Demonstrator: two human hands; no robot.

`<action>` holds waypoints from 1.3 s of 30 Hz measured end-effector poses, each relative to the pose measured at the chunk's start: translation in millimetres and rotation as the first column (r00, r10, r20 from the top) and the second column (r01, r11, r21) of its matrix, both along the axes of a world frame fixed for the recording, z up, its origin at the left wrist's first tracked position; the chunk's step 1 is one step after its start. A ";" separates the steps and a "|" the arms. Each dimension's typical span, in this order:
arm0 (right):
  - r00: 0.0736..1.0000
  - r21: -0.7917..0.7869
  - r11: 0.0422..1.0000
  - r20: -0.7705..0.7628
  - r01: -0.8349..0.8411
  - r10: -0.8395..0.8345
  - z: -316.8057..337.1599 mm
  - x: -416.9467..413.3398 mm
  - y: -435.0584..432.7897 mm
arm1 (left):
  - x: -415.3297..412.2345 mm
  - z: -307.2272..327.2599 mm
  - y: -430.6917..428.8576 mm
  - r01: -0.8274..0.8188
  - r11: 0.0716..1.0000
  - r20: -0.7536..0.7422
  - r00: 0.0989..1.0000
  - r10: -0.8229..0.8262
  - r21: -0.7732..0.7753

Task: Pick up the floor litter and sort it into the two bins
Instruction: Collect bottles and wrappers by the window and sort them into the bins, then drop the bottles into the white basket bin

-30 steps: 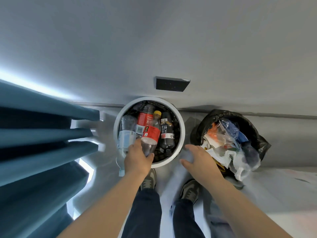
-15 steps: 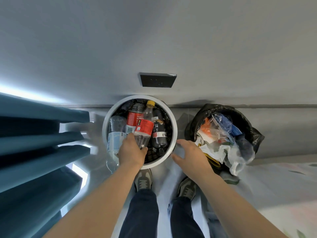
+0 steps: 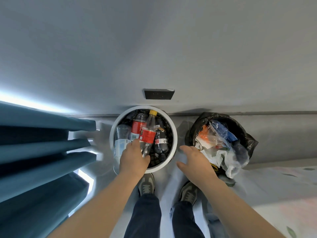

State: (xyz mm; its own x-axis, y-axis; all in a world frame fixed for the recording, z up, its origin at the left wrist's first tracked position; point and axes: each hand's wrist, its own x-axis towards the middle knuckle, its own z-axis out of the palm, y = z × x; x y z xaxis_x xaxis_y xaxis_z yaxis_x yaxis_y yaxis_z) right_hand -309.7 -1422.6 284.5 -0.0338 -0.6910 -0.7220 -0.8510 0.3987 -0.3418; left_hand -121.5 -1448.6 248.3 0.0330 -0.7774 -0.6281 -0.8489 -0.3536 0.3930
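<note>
Left hand [image 3: 133, 162] was wrapped round the base end of the clear plastic bottle with yellow cap and red label [image 3: 148, 133]: thumb on its 3 o'clock side, other fingers curled under, mostly hidden. Bottle was already inside the mouth of the round white-rimmed bin [image 3: 174, 133], at 11 o'clock from the grey shoes [image 3: 146, 184], with its cap pointing to 12. It lay across a red-labelled dark-capped bottle [image 3: 137, 127], with a black-labelled dark bottle [image 3: 160, 140] at its 3 o'clock and a clear pale-blue-labelled bottle [image 3: 121, 143] at its 9. Right hand [image 3: 195, 162] held nothing, fingers apart and relaxed, hovering between that bin and the black-bagged bin of wrappers and plastic bags [image 3: 197, 127] at 1 o'clock. I read this as the release step: correct bin for a bottle, so the sort was fine. To do it well I'd have lowered the base until it rested on the pile, then opened the fingers and drawn back toward 6, no flick. The bin looked near full, and a round bottle on round bottles could roll over the rim at 6. Right hand was free to steady the rim if it rocked. I couldn't see any remaining floor litter from this angle.
</note>
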 end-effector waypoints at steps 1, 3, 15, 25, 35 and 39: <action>1.000 -0.008 1.000 -0.005 -0.012 0.012 8.5 -0.1 -1.8 | 0.9 12.0 -1.3 0.027 1.000 -0.005 1.000 -0.027 -0.001; 0.999 -0.031 0.999 -0.017 -0.037 0.036 29.2 -0.2 -6.2 | 2.5 40.0 -4.6 0.101 0.995 -0.004 0.995 -0.101 -0.017; 0.984 -0.217 0.965 -0.130 -0.145 0.118 227.1 -29.5 -10.6 | -14.8 265.9 -32.7 0.514 0.852 0.068 0.858 -0.509 -0.103; 0.973 -0.499 0.861 -0.232 -0.104 -0.017 422.6 -95.9 -6.4 | -68.3 458.8 -51.9 0.625 0.677 0.149 0.768 -0.623 -0.388; 0.915 -0.738 0.670 -0.323 -0.082 -0.243 605.1 -146.3 36.4 | -127.6 634.6 -54.1 0.625 0.408 0.212 0.682 -0.700 -0.665; 0.878 -0.790 0.609 -0.339 -0.070 -0.337 662.2 -156.3 63.2 | -149.8 700.0 -45.1 0.589 0.276 0.224 0.635 -0.739 -0.760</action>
State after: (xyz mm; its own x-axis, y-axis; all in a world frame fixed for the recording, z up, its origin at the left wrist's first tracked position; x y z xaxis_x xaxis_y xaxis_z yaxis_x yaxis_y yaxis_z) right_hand -466.0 -1359.4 946.7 -0.3225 -0.9277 0.1880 -0.9371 0.2849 -0.2016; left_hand -271.2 -1493.8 948.3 -0.7510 -0.6244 0.2146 -0.5506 0.7717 0.3183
